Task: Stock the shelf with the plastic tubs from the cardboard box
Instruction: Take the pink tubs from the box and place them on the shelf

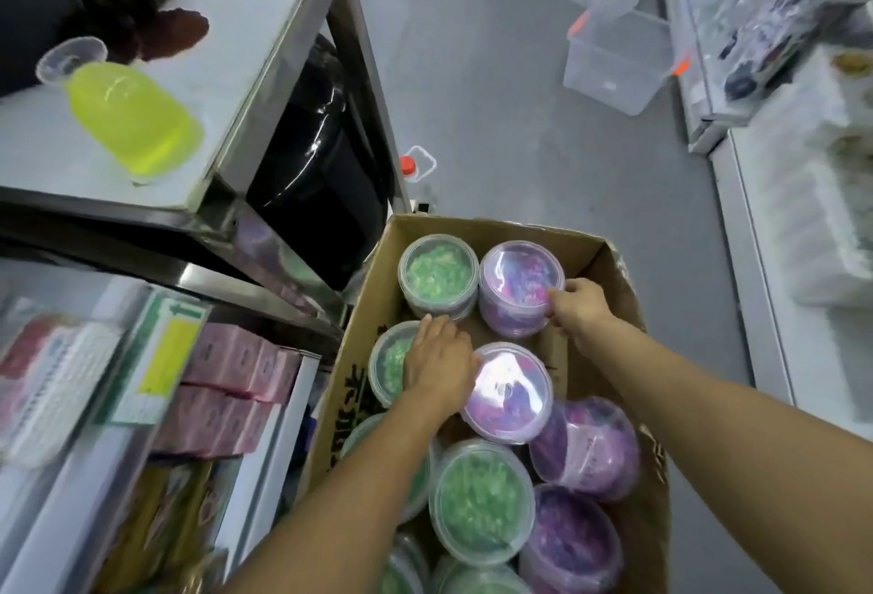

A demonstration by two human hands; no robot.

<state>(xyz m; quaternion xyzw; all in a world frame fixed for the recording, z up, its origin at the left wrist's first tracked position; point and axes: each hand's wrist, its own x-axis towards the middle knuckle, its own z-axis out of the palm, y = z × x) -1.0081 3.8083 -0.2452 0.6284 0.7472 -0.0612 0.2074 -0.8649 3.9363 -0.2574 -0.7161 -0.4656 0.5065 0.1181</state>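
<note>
Both forearms come in from the bottom edge, reaching down into the cardboard box (373,291) on the floor. Hands are apart, each on a different tub.

Left hand (437,364): palm down, fingers fairly straight, lying over the rim of a green tub (387,366) in the box's left column and butting against the pink-lidded tub (510,392) beside it. Can't tell whether it grips anything; it looks like flat contact only.

Right hand (581,305): fingers curled on the right edge of the far purple tub (517,288), fingertips on the lid rim. The tub is upright and sitting in the box.

Box contents: clear-lidded round plastic tubs, green fill mostly left, purple/pink fill mostly right. A far green tub (437,274) sits just beside the purple one. Nearer the camera are a large green tub (482,501), a purple tub tilted on its side (588,447) against the right wall, and another purple tub (569,534) below it. More green lids are cut off at the bottom edge.

Left of the box is a shelf unit (302,371) with pink boxes (236,362) and other packaged goods, blurred. Above that is a steel table (264,54) with a yellow-green bottle (132,116) capped by a clear cup. A black bin (321,168) stands under the table. Two empty clear containers (614,64) with orange clips sit on the grey floor, far side. White shelving (774,215) runs along the right, its contents too blurred to read.
</note>
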